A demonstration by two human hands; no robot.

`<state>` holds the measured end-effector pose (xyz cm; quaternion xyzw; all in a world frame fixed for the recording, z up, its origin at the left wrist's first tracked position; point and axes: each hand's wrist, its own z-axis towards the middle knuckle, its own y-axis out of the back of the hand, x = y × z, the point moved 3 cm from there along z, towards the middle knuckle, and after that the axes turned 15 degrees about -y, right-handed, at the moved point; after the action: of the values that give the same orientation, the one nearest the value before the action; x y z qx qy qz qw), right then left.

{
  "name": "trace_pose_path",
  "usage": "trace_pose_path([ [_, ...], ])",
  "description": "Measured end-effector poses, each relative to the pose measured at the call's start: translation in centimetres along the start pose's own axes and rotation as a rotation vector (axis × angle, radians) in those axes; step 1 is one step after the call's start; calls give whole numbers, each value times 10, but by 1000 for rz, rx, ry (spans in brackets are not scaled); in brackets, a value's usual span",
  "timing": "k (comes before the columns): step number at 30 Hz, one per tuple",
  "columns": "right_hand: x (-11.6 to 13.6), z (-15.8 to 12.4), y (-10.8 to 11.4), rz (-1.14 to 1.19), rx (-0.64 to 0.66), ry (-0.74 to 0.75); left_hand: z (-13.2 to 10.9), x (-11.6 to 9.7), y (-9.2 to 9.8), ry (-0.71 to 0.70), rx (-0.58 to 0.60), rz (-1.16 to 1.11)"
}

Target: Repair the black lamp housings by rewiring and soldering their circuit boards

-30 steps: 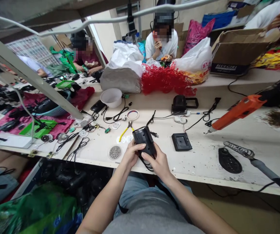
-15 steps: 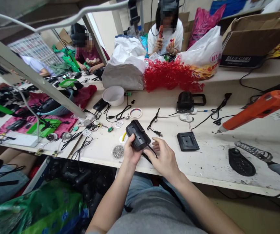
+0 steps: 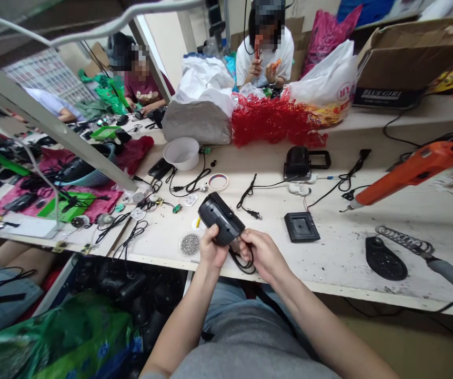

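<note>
My left hand (image 3: 210,250) grips the near end of a black plastic lamp housing (image 3: 220,217), held tilted above the front edge of the white workbench (image 3: 336,252). My right hand (image 3: 261,254) is closed on the housing's lower right side, where a black cable (image 3: 242,261) loops out below. A small round dish of metal screws (image 3: 189,244) lies just left of my left hand. A square black cover plate (image 3: 301,227) lies to the right, apart from my hands.
An orange power tool (image 3: 408,171), a soldering iron (image 3: 443,271) and its black stand (image 3: 384,260) lie at right. A white bowl (image 3: 181,153), tape ring (image 3: 218,182), another black lamp (image 3: 299,162), loose wires and a red plastic pile (image 3: 275,123) lie farther back. Two people work across the bench.
The housing has been turned and tilted leftward in my left hand. My right hand let go half a second ago and has closed again on its lower side by the cable.
</note>
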<state>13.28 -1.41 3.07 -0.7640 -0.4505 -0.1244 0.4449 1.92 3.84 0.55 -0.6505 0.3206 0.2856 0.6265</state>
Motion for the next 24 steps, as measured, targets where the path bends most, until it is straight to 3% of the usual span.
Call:
trace_pose_path([
  [3,-3,1,-4,137,174,-176,-2,2,-3,2,36,-21],
  [7,-6,-1,-6,122,244,-168,-4,0,-7,-9,60,-43],
  [12,-10,-10,3,-61,35,37,-7,-9,-8,-16,102,8],
  [16,-8,-13,12,-291,-56,141,-8,-12,-10,-26,116,-7],
  [21,23,-19,20,-554,-359,582,-7,-11,-5,-72,123,34],
  [24,40,-22,5,-707,-344,746,-9,-8,-6,-83,158,62],
])
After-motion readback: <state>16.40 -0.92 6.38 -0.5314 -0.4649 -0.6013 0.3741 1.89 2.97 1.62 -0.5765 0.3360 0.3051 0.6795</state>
